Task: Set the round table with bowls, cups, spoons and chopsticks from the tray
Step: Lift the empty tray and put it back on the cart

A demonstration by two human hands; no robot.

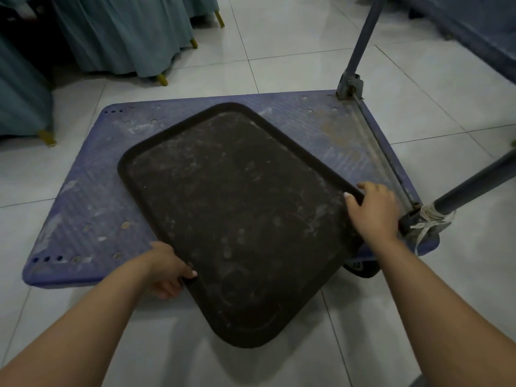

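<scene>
Setting: a banquet or restaurant dining hall. Indicators: glossy white floor tiles (293,37) with dark grout lines; chairs along the upper left fitted with floor-length teal fabric covers (122,32), gold-coloured leg tips (162,79) showing beneath the hems; a worn blue platform trolley (92,196) with a tubular grey handle (363,37); 1 large dark serving tray (237,213) lying on its deck.

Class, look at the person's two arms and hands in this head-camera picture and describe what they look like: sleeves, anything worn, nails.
Both forearms are bare to the picture's lower edge, with no sleeves in view. No watch, bracelet, ring or glove shows on the left hand or the right hand. The fingernails that show look light and trimmed short. No markings are visible on either arm.
</scene>
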